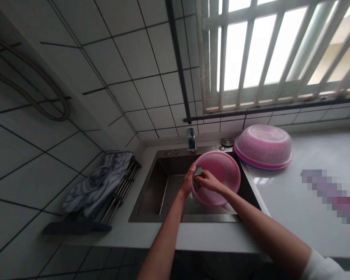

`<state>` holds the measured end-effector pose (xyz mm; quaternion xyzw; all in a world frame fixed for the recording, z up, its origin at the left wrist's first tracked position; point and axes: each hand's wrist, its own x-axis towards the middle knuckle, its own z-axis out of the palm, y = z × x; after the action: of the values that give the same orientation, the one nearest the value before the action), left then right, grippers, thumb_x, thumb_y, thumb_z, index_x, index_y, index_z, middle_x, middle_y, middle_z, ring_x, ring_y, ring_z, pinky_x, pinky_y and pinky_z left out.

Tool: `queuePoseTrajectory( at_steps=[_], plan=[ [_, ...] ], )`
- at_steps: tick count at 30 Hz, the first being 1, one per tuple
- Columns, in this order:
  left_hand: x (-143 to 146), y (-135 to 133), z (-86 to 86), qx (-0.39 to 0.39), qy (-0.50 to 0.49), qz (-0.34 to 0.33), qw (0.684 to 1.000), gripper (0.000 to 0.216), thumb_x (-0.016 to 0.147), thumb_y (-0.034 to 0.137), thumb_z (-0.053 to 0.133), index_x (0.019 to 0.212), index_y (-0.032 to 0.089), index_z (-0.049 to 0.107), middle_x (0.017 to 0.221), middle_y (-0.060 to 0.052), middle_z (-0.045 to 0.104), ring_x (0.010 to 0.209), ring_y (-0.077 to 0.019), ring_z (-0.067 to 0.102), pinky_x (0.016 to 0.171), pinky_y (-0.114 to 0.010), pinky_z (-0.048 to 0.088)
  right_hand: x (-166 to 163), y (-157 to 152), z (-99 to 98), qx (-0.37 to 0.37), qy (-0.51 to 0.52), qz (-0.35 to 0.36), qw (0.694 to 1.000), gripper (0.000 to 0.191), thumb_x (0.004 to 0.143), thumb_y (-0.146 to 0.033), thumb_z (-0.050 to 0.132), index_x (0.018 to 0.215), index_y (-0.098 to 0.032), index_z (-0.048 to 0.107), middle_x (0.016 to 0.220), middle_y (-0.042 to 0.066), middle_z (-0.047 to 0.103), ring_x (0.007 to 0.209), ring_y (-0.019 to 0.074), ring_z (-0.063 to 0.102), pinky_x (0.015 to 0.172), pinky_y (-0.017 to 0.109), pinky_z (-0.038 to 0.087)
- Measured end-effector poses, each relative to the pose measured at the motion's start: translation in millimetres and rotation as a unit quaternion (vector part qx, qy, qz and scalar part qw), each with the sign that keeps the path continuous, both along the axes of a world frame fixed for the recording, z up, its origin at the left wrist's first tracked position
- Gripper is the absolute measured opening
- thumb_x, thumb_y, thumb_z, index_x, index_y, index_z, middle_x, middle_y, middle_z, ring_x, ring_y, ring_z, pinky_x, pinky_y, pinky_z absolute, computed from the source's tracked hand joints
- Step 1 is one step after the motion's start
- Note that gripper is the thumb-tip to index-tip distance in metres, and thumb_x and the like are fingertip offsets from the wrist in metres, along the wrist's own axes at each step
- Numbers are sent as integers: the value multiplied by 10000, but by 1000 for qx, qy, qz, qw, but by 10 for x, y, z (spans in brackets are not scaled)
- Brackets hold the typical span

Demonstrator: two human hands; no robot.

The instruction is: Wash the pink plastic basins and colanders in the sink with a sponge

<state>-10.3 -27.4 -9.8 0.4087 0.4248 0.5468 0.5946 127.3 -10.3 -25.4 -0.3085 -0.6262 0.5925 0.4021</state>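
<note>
A pink plastic colander [228, 173] sits tilted in the right part of the steel sink [177, 217], its open side facing me. My left hand [188, 180] is closed on its left rim. In the fingers of my right hand [209, 181] is a thin green scouring pad [197, 172], pressed against the inside of the colander near that rim. The fingertips of my right hand are partly hidden by the pad. Just behind the colander stands the chrome faucet [191, 139].
On the right counter, a pink colander [264, 146] lies upside down over a blue-rimmed one. A sink strainer [227, 142] rests behind the sink. To the left, a striped cloth [105, 181] hangs over a metal rack [123, 190]. A barred window [251, 58] is above.
</note>
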Motion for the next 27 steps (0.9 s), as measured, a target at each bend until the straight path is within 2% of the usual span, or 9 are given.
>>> queuePoseTrajectory(
  at_steps=[3,7,9,13,16,18,23,25,27],
  plan=[
    [-36,-5,12,2,6,21,1000,542,857,579,651,1223,182,703,1042,-45,757,1045,-237,675,989,-347,474,-54,-35,-16,3,4,42,999,180,809,-340,619,804,-161,601,693,-5,576,588,116,498,537,223,388],
    [-13,18,-10,31,14,-31,999,519,878,531,646,1269,192,686,1196,-69,733,1204,-257,618,1057,-350,436,3,86,3,-8,47,-101,994,253,814,-406,613,836,-155,597,695,-6,567,599,120,482,539,228,387],
    [12,28,-23,36,17,-44,998,535,881,531,638,1289,187,673,1190,-75,734,1198,-256,622,1054,-352,440,44,138,5,-13,44,-124,991,271,804,-417,614,844,-149,601,694,-2,571,604,122,478,541,230,386],
    [5,7,4,-9,41,-24,999,579,873,580,615,1273,166,672,1032,-67,757,972,-242,693,917,-360,510,35,93,-38,-3,0,3,1000,236,782,-390,630,773,-159,584,646,-14,556,566,113,474,538,231,384],
    [-35,-19,53,1,59,7,998,546,862,554,640,1244,167,690,1103,-65,749,1040,-249,678,960,-355,493,-14,35,-75,17,-18,92,995,190,775,-342,626,756,-156,592,649,-7,572,563,118,507,546,233,400],
    [-42,-22,68,21,63,8,998,519,869,529,643,1250,180,695,1209,-67,727,1161,-262,639,1045,-360,446,-25,55,-89,28,-19,77,996,190,785,-340,617,759,-152,601,664,3,586,579,125,522,551,234,403],
    [22,4,25,32,38,-11,999,502,867,506,657,1271,211,691,1298,-72,698,1312,-279,556,1150,-392,361,37,200,-93,5,14,-104,994,243,814,-392,594,838,-151,616,708,9,599,614,132,502,562,237,401],
    [28,14,1,13,23,-7,1000,522,853,516,670,1273,207,687,1236,-73,724,1260,-282,594,1117,-400,402,42,187,-88,-2,14,-86,996,244,813,-394,604,841,-152,617,701,3,590,611,129,494,561,235,399],
    [4,24,-15,-10,12,8,1000,550,846,547,666,1265,192,687,1153,-73,748,1181,-280,638,1065,-396,448,11,124,-83,3,-2,-3,1000,222,815,-377,615,806,-155,612,687,-2,582,605,124,494,560,229,398]
  ],
)
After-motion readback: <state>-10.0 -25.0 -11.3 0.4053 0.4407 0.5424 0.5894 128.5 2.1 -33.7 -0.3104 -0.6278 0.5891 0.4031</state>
